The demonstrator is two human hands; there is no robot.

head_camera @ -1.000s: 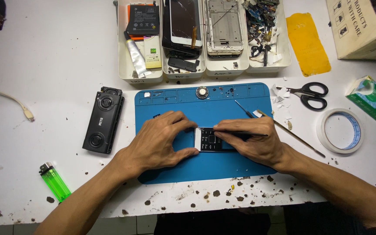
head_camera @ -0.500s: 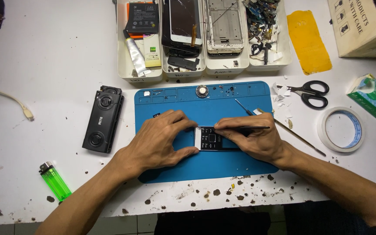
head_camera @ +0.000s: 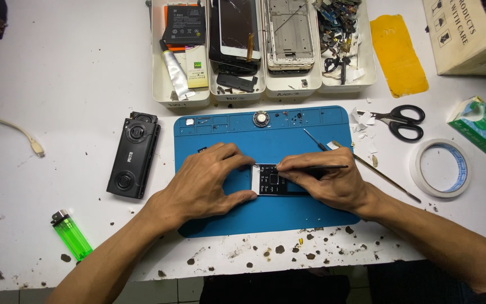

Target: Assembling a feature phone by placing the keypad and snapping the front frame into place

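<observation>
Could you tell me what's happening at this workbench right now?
A person is working on a small keypad phone lying on a blue repair mat. The left hand pinches the phone's end to steady it, while the right hand holds a thin tool against its keypad. Scissors, a tape roll and trays of phone parts lie around.

My work mat (head_camera: 310,132) is plain blue. The keypad (head_camera: 271,181) under my fingers is black with small white markings and a white edge. The speaker box (head_camera: 133,155) is black. The lighter (head_camera: 71,235) is clear bright green with a silver top. The scissors (head_camera: 403,121) have black handles. The tissue pack (head_camera: 482,126) is green and white. The trays (head_camera: 181,98) are white; the cloth (head_camera: 397,53) is yellow.
</observation>
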